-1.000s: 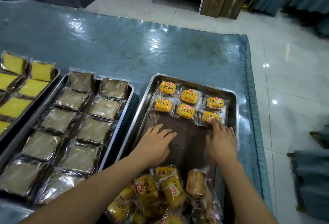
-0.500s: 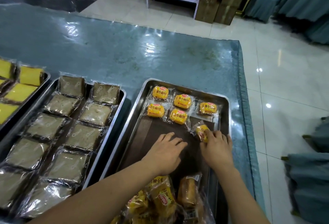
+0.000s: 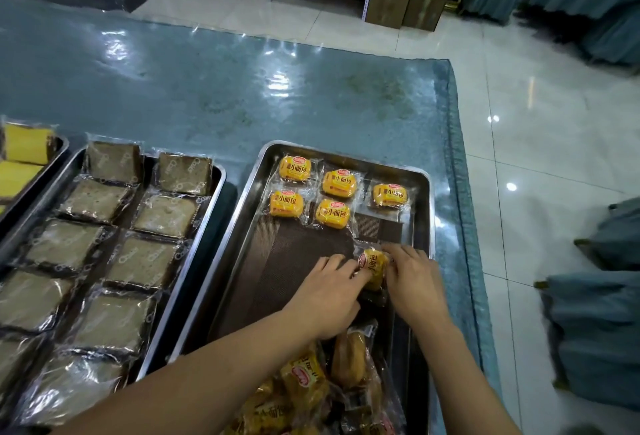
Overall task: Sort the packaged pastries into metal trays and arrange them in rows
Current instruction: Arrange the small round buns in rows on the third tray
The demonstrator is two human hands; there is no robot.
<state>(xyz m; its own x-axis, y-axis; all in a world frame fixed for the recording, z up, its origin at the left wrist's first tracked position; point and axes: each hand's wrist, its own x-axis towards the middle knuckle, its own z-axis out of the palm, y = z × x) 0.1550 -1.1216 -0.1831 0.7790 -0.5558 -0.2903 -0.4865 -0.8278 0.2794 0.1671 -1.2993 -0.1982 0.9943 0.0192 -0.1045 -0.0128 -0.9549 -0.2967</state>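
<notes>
Both hands met over one small wrapped bun (image 3: 373, 263) near the right side of the metal tray (image 3: 426, 213). Left hand (image 3: 325, 299) had its fingertips curled against the bun's left edge, and right hand (image 3: 414, 282) pinched the wrapper from the right; between them the bun stood tilted on edge above the tray's dark liner (image 3: 294, 261), just short of the open slot in the second row.

Five buns (image 3: 334, 183) already lay flat in rows at the far end, and a loose heap of buns (image 3: 311, 386) sat at the near end.

Such a bun looked light and soft, likely to dent under a hard squeeze, while the clear film appeared slick and crinkly. Holding it gently by the sides of the bun, or by the sealed film ends, seemed the safer grip.

Yellow labels carried the characters 小面包 under a red oval logo, whose lettering was too small to read. Brown cake slices (image 3: 162, 215) in the neighbouring tray had clear wrappers with faint pale printing that I could not make out.
</notes>
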